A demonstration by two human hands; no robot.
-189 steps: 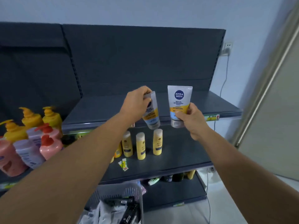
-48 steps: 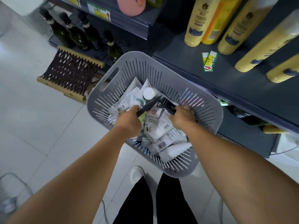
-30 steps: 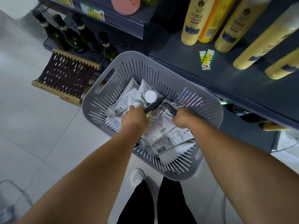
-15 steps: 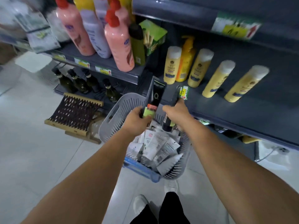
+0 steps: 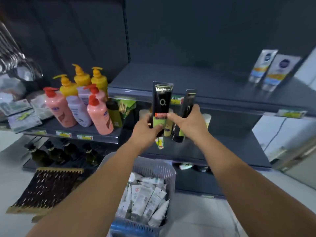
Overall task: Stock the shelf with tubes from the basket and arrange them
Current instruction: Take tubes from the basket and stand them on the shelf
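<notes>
My left hand (image 5: 146,129) holds a black tube (image 5: 161,101) with a green band upright, its label facing me. My right hand (image 5: 189,123) grips a second black tube (image 5: 187,106) seen edge-on, and its forefinger touches the first tube. Both tubes are raised in front of the edge of the upper dark shelf (image 5: 213,84). Two white-and-yellow tubes (image 5: 271,71) stand at that shelf's right end. Below my arms the grey slotted basket (image 5: 168,170) holds several white tubes (image 5: 147,199).
Pink, lilac and yellow pump bottles (image 5: 80,103) crowd the left shelf. Yellow bottles (image 5: 168,127) stand on the middle shelf behind my hands. Dark glass bottles (image 5: 56,153) sit at the bottom left, beside a brown woven rack (image 5: 46,187) on the floor.
Both hands picked black tubes out of the basket and lifted them up to the level of the upper shelf. My view rose from the basket to the shelves.
</notes>
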